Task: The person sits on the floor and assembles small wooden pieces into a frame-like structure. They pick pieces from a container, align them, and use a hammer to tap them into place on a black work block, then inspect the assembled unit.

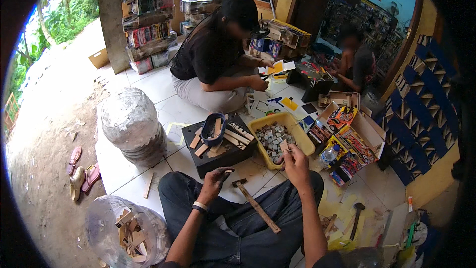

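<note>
Left hand (216, 176): my fingers pinch a small dark piece.
Right hand (293, 158): fingers pinch a wood chip above the yellow tub (258, 125).
Risk: hammer (255, 204) on my lap may slide off.

Glossy white tile floor (163, 87), a matt wooden-handled hammer (258, 207) with dull metal head, smooth yellow plastic tub (302, 136), and a clear plastic jar (106, 218) holding raw wood.

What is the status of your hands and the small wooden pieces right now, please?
Left hand closed on a small dark piece beside the hammer. Right hand pinching a small wooden piece over the yellow tub. Nothing blocking.
</note>
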{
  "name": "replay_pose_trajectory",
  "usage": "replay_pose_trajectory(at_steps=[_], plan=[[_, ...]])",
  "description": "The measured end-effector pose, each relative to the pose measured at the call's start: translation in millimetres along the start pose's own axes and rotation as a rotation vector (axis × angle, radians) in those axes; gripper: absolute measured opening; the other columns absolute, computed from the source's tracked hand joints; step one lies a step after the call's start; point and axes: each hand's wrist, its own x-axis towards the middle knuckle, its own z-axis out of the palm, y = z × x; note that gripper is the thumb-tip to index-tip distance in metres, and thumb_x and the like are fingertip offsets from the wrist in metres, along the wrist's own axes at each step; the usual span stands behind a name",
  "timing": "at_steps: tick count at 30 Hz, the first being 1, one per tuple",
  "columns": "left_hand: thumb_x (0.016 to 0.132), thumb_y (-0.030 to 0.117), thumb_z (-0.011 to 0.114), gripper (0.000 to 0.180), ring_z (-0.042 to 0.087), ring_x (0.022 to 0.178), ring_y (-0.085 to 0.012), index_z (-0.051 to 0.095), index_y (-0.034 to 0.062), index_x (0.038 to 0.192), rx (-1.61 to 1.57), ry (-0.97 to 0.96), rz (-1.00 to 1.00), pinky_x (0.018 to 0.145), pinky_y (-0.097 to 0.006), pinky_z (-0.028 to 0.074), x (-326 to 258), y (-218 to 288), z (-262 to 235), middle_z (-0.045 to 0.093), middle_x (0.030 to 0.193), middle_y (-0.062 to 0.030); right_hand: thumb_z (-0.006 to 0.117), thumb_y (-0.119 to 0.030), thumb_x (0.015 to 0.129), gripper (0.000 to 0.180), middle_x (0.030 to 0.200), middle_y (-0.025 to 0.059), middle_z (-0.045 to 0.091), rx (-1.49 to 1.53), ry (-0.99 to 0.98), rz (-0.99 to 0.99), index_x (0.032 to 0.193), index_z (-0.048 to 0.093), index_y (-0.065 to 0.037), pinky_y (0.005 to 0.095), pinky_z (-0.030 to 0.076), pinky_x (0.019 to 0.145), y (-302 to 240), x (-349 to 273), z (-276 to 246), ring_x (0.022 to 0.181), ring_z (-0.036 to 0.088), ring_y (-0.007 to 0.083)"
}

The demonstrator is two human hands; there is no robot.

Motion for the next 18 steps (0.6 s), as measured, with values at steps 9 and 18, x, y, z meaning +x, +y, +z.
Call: replay_pose_trajectory(at_steps=[9,18], plan=[[0.090,-0.001,0.068,0.019,0.068,0.076,-0.0190,0.073,-0.0066,0.107,0.290,0.036,-0.026,0.071,-0.036,0.053,0,-35,-2,0.071,0.086,-0.0251,0.055,-0.014,0.105,0.020,0.079,0.0111,0.072,0.013,-0.206,0.004,0.110,0.066,0.003,0.0358,0.053,0.063,-9,6,28,0.067,0.069,0.0191],[0.088,0.006,0.077,0.032,0.074,0.108,-0.0359,0.074,-0.0004,0.119,0.349,0.066,-0.117,0.092,-0.039,0.056,1,-45,-1,0.076,0.110,-0.0234,0.056,-0.015,0.107,0.022,0.079,0.0073,0.071,0.018,-0.305,0.032,0.114,0.066,0.004,0.0295,0.053,0.063,-14,2,41,0.069,0.064,0.0111]])
